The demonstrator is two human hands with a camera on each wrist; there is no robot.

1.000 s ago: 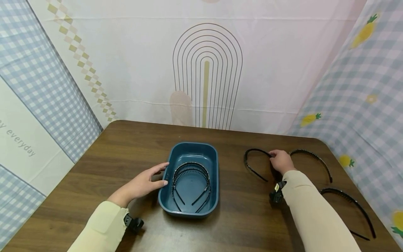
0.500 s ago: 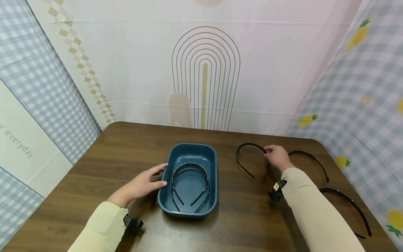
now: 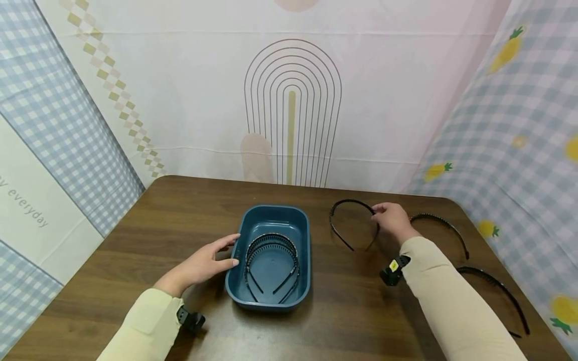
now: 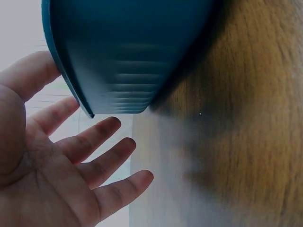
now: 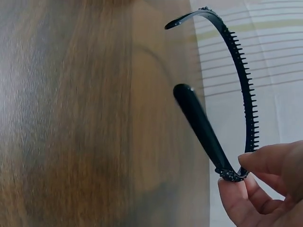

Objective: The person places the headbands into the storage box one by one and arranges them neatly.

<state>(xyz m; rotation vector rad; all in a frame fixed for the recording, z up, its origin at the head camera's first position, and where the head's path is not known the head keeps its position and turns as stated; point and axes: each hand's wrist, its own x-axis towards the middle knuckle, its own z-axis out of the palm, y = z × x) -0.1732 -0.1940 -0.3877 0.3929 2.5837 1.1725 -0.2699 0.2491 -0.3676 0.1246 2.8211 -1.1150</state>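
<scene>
Pinching headband (image 5: 246, 94): right hand (image 3: 391, 219); left hand (image 3: 203, 260) touching tray (image 3: 273, 268).

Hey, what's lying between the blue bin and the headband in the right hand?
Nothing but bare brown tabletop lies between the blue bin and the held headband; the head view shows it.

The brown table (image 3: 347, 316) bore a blue tub (image 3: 266, 307), a far headband (image 3: 447, 224) and a near headband (image 3: 498, 286), partly hidden, seemingly toothed.
</scene>
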